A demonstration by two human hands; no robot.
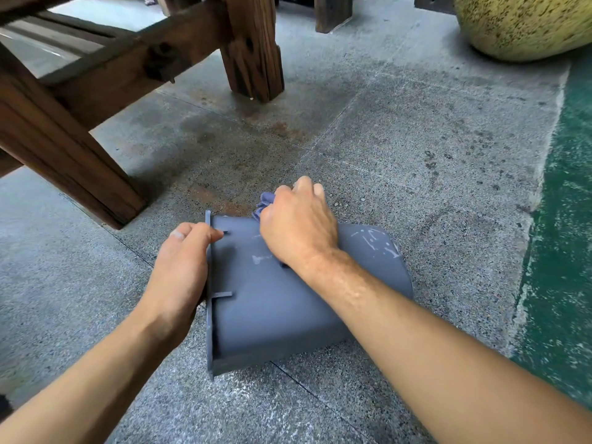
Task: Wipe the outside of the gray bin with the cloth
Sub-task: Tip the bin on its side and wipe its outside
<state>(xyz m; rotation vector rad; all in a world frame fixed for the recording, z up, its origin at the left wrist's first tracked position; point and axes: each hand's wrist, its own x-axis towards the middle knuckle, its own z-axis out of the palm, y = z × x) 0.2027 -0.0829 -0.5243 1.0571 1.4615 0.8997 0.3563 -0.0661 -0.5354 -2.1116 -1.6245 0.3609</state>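
The gray bin (272, 302) lies on its side on the concrete floor, its rim to the left and its base to the right. White scuffs mark its upper face. My left hand (179, 267) grips the rim at the left edge. My right hand (298, 222) presses a crumpled blue-purple cloth (264, 202) against the far top edge of the bin; most of the cloth is hidden under the hand.
A dark wooden bench frame (96, 107) with thick legs stands at the left and back. A large speckled yellow pot (525, 24) sits at the top right. A green painted floor strip (563, 235) runs along the right. Rust stains mark the concrete (282, 129).
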